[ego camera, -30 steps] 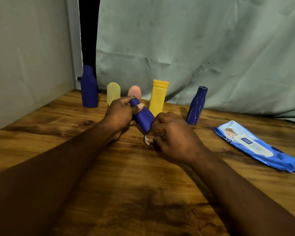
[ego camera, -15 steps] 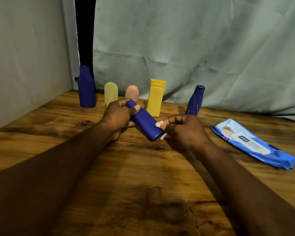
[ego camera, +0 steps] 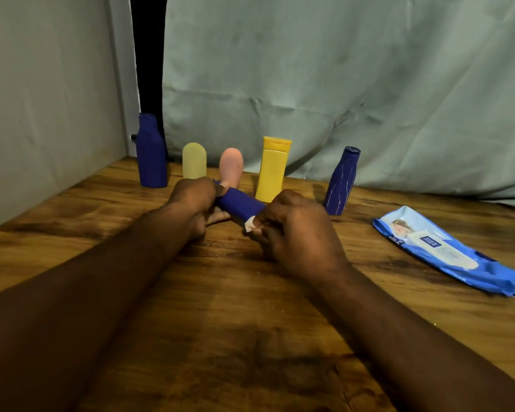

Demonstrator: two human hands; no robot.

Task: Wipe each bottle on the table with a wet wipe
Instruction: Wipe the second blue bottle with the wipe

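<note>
Head view: the left hand (ego camera: 191,200) curls its fingers round the cap end of a small blue bottle (ego camera: 240,205), which is held tilted just above the wooden table (ego camera: 250,322), so the cap is almost wholly hidden. The right hand (ego camera: 298,233) closes its fingers on a wet wipe (ego camera: 249,225) pressed against the bottle's lower end; only a small white corner of the wipe shows, and the bottle's base is covered by that hand. Behind the hands, 5 more bottles stand upright in a row near the table's far edge: a tall dark blue bottle (ego camera: 151,156), a pale yellow bottle (ego camera: 194,160), a pink bottle (ego camera: 232,166), a yellow bottle (ego camera: 272,171) and a slim blue bottle (ego camera: 341,182). The left hand hides the bases of the pale yellow and pink ones. A blue wipes pack (ego camera: 446,251) lies flat well to the right; its print is too blurred to read
</note>
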